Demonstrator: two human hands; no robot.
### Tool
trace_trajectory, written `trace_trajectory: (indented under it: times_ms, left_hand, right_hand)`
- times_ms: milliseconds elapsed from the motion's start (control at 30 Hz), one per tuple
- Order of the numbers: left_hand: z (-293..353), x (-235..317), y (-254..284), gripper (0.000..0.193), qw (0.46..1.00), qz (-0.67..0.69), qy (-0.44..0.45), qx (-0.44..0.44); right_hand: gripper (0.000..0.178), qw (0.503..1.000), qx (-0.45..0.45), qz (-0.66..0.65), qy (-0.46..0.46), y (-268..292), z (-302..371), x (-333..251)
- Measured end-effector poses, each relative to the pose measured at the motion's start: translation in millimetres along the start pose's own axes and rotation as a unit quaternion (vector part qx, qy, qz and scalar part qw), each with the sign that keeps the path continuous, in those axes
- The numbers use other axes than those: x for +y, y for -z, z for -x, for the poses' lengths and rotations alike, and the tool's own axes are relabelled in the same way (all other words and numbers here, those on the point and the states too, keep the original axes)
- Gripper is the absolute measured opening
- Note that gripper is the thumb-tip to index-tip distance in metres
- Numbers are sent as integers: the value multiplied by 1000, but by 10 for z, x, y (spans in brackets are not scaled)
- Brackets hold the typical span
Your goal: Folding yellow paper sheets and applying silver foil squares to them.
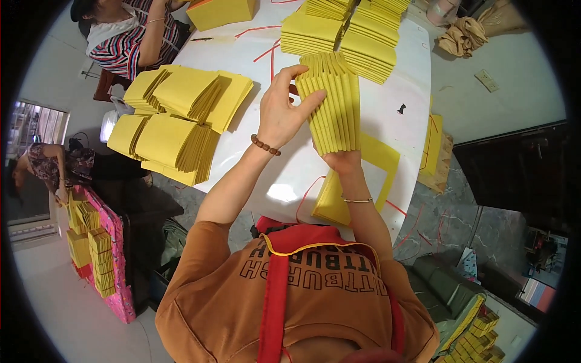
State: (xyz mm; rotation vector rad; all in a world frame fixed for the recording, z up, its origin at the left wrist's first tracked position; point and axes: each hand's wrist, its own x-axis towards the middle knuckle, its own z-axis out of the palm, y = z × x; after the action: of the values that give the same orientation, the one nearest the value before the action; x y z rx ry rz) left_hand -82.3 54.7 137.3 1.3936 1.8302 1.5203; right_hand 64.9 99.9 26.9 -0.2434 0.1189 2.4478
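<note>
A thick bundle of folded yellow paper packets (330, 106) is held up over the white table, its folded edges fanned in ridges. My left hand (283, 101), with a brown bead bracelet at the wrist, closes on the bundle's left side. Its thumb lies across the ridges and the fingers reach the upper left edge. Under the bundle's lower end, my right hand (342, 162) supports it; most of its fingers are hidden behind the paper. Flat yellow sheets (381, 158) lie on the table beneath my right wrist.
Folded yellow packets (172, 142) are stacked at the table's left, with more piles (308, 33) at the far side. Red strings (257, 28) lie on the white table (254, 175). One person (130, 36) sits far left; another (51, 166) bends over a pink-covered table (112, 242).
</note>
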Motion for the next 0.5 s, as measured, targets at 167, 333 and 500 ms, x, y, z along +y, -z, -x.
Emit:
trace_trajectory:
  times_ms: [167,333,500]
  left_hand:
    - [80,25,-50,57,998,-42,-33,33]
    - [118,52,-60,55,998,-2,-37,45]
    - [107,42,-71,55,993,-67,-70,63]
  right_hand:
    - [43,999,-33,-11,-17,55,2,53]
    - [44,995,-66,-59,-34,90,8,83]
    - [45,994,-87,-69,-20,-2,9,133]
